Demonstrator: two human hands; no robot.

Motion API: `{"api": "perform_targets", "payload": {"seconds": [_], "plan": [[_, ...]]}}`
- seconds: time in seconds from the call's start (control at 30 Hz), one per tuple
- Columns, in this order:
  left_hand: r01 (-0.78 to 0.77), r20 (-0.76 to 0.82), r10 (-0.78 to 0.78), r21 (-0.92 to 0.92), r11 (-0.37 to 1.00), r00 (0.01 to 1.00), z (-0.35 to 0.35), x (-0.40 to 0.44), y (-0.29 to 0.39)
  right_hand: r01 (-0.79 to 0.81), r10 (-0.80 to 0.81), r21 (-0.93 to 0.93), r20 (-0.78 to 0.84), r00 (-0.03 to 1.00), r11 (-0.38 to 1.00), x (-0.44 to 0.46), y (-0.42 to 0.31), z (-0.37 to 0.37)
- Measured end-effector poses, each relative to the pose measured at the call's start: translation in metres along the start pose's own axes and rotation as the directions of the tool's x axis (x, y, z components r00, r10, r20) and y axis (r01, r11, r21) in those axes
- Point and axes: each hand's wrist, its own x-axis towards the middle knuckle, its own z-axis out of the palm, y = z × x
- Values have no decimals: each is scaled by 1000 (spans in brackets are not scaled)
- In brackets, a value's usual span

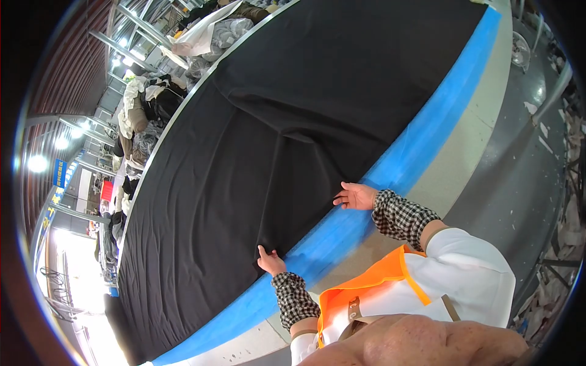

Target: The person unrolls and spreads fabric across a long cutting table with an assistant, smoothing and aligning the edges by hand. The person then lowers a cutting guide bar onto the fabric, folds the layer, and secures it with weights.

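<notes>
A wide sheet of black fabric (pixel 201 201) covers most of a long table, with wrinkles running across it and a raised fold near its middle. My left hand (pixel 271 262) is closed on the fabric's near edge, thumb on top. Farther right along that edge, my right hand (pixel 357 196) has its thumb and fingers around the cloth, the fingertips partly hidden. Under the fabric, a strip of blue sheet (pixel 403 161) shows along the near side. Both forearms wear black-and-white checked sleeve covers.
The pale tabletop (pixel 470 134) borders the blue strip on my side. Heaped cloth and plastic-wrapped bundles (pixel 146 122) lie beyond the table's far edge. On the right, a grey floor (pixel 500 201) has scraps on it, and a metal pole (pixel 552 91) stands there.
</notes>
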Motion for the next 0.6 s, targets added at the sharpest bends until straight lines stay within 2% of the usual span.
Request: {"api": "perform_targets", "payload": {"seconds": [0.6], "plan": [[2, 10, -2, -15, 1000, 1000, 0, 0, 1, 4, -4, -24, -7, 1000, 1000, -1, 0, 3]]}}
